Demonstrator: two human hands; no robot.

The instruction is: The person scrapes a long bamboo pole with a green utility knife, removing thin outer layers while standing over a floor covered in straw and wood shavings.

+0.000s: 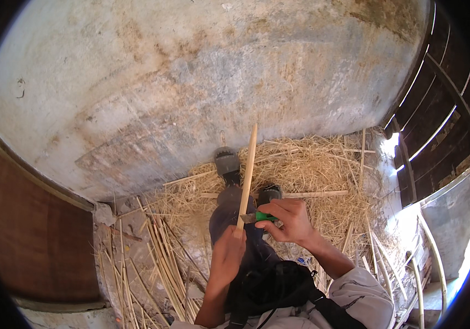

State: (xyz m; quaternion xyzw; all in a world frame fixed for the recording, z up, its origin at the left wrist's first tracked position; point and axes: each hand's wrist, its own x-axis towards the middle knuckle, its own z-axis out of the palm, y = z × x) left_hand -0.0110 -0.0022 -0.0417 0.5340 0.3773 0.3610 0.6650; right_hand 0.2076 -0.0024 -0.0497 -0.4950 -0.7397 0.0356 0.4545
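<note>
My left hand (228, 253) is closed round the lower end of a pale strip of bamboo or wood (249, 167), which points up and away from me with its narrower end near the wall. In my right hand (288, 221) is a utility knife (264, 217) with a green handle. Its short blade lies against the strip just above my left fingers. Both hands are in front of my dark-trousered legs, and my shoes show on either side of the strip.
Curled pale shavings (311, 164) cover the floor up to a stained wall (235, 82). Several long thin strips (163, 257) lie on the left beside a brown panel (32, 219). Curved poles (435, 252) stand at the right below dark boards (438, 109). A black bag (270, 288) sits at my waist.
</note>
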